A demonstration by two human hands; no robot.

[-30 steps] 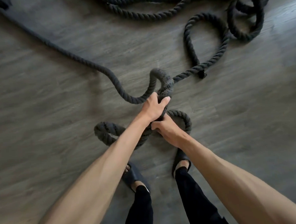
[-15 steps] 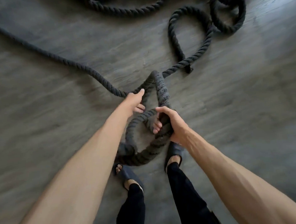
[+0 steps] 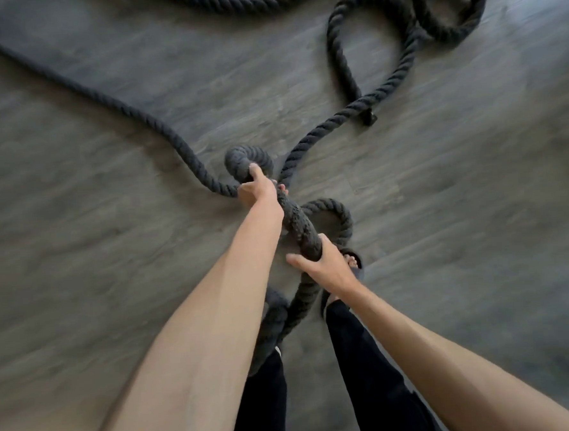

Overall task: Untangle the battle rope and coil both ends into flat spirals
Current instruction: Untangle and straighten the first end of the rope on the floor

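Grey plank floor (image 3: pixel 78 248) all around. From the far left edge, dark rope (image 3: pixel 109 102) slanting down across the floor toward the middle, then swinging up into a tight raised bend (image 3: pixel 247 154). Left hand (image 3: pixel 258 190) clenched round the rope just below that bend, thumb laid up along it, fingertips showing on the far side. From there a thick stretch, lifted off the floor, arcing down and right to the right hand (image 3: pixel 323 266). Right hand grasping it from above, thumb out to the left, fingers curled over the top. Below that grip, rope dropping away between the legs and partly hidden behind the left forearm. Just right of the lifted stretch, a small loop (image 3: pixel 338 212) flat on the floor, reaching down near a dark sandal (image 3: pixel 357 264) with toes showing beside the right hand. Black trousers (image 3: pixel 362 360) at the bottom, under the right arm. Farther right and up, a thinner-looking strand climbing away from the left hand, crossed by the rope end (image 3: pixel 369 118); which lies on top, hard to tell. At top right, more loops (image 3: pixel 447 12) piled on the floor, well apart from both hands.
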